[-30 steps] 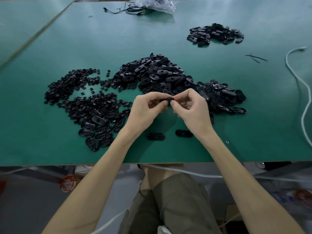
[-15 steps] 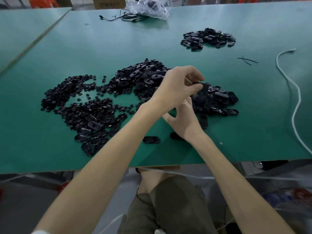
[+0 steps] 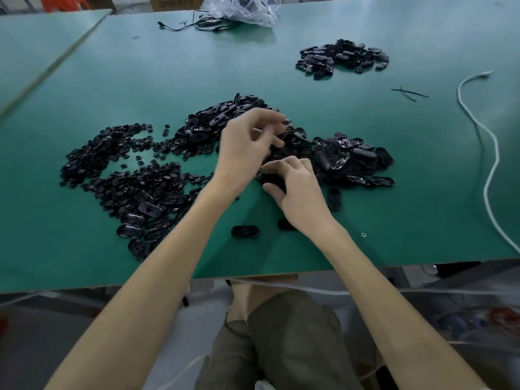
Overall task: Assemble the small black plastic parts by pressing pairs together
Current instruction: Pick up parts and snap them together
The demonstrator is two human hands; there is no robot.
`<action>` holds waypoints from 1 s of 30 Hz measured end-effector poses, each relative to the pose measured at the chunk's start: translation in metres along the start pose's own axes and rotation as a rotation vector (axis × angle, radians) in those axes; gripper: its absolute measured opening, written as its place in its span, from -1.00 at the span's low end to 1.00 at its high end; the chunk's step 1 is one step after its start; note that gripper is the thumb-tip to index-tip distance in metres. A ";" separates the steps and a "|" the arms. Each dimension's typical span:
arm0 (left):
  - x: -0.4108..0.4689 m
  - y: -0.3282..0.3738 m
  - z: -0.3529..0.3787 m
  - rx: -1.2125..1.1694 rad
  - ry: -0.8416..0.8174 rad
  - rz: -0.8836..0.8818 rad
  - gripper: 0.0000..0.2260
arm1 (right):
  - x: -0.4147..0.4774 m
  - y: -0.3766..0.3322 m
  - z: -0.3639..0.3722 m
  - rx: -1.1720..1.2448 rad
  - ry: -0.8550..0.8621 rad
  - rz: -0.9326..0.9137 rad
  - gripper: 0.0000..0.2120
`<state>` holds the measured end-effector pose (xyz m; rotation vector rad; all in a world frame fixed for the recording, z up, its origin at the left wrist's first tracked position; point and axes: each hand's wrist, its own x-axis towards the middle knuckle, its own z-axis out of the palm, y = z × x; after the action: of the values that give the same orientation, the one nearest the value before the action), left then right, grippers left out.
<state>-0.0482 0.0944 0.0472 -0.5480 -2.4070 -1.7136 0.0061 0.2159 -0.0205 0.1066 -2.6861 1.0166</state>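
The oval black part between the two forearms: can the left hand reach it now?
Probably yes: the left hand is over the pile, and the oval black part lies uncovered beside its forearm.

Single head-worn wide-angle view, looking forward and down, close over green table (image 3: pixel 112 80) near edge

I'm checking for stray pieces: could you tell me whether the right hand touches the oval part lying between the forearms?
Apart. The head view shows bare green table between the right hand and the oval part, which lies nearer the front edge.
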 end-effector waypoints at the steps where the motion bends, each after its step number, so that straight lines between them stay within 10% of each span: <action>1: -0.001 -0.006 -0.011 0.035 0.039 -0.021 -0.81 | 0.000 -0.002 -0.002 0.007 0.003 0.013 -0.70; 6: -0.014 -0.034 -0.058 0.166 0.219 -0.107 -0.80 | -0.002 -0.009 -0.010 0.106 0.005 0.036 -0.79; 15: -0.024 -0.056 -0.076 0.622 -0.124 -0.217 -0.85 | 0.000 -0.012 -0.013 0.321 0.111 0.082 -0.77; 30: -0.025 -0.061 -0.071 0.728 -0.001 -0.093 -0.93 | 0.007 -0.007 -0.012 0.576 0.185 0.181 -0.85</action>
<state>-0.0547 0.0056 0.0102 -0.3223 -2.8244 -0.7372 0.0037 0.2188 -0.0050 -0.1176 -2.1950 1.7362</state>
